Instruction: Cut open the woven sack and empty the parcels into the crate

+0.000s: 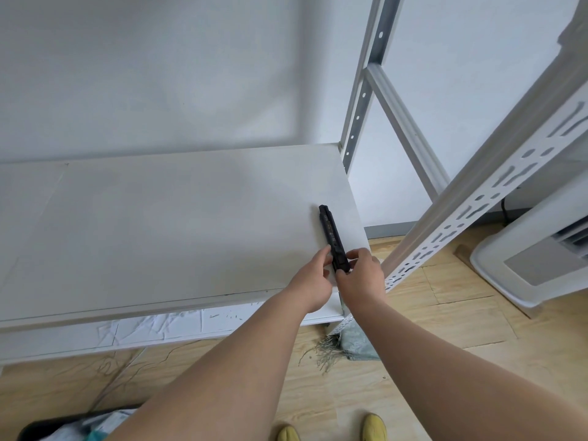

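Both hands [337,275] pinching black knife's [332,238] near end, long axis pointing away

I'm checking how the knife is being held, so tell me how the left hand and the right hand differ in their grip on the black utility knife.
The left hand touches the black utility knife from its left side with thumb and fingertips; the right hand closes on the knife's near end from the right. The left hand lies over the white shelf board; the right hand sits at the board's right corner. Both meet at the knife's near end, its far end pointing away.
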`<action>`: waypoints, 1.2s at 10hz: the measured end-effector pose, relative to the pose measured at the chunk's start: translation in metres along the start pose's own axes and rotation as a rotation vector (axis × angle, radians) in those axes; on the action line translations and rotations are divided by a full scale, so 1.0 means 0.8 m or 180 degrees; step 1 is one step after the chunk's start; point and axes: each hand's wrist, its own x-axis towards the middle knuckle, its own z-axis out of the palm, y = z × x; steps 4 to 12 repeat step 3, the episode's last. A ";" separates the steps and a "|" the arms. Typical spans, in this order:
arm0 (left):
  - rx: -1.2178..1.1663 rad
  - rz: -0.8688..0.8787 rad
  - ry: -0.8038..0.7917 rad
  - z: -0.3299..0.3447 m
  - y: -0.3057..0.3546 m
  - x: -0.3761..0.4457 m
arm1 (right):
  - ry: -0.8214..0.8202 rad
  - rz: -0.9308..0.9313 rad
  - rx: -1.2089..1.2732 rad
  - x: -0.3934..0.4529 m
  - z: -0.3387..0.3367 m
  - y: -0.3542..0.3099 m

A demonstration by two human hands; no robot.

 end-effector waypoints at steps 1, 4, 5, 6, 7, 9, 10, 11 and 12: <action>0.0194 -0.0016 -0.0156 -0.002 0.000 0.006 | -0.0079 -0.0055 0.0078 0.004 0.001 0.001; 0.0403 0.0025 -0.0021 0.000 0.005 0.006 | -0.0225 -0.0163 0.0159 0.004 -0.002 0.003; 0.0403 0.0025 -0.0021 0.000 0.005 0.006 | -0.0225 -0.0163 0.0159 0.004 -0.002 0.003; 0.0403 0.0025 -0.0021 0.000 0.005 0.006 | -0.0225 -0.0163 0.0159 0.004 -0.002 0.003; 0.0403 0.0025 -0.0021 0.000 0.005 0.006 | -0.0225 -0.0163 0.0159 0.004 -0.002 0.003; 0.0403 0.0025 -0.0021 0.000 0.005 0.006 | -0.0225 -0.0163 0.0159 0.004 -0.002 0.003; 0.0403 0.0025 -0.0021 0.000 0.005 0.006 | -0.0225 -0.0163 0.0159 0.004 -0.002 0.003; 0.0403 0.0025 -0.0021 0.000 0.005 0.006 | -0.0225 -0.0163 0.0159 0.004 -0.002 0.003; 0.0403 0.0025 -0.0021 0.000 0.005 0.006 | -0.0225 -0.0163 0.0159 0.004 -0.002 0.003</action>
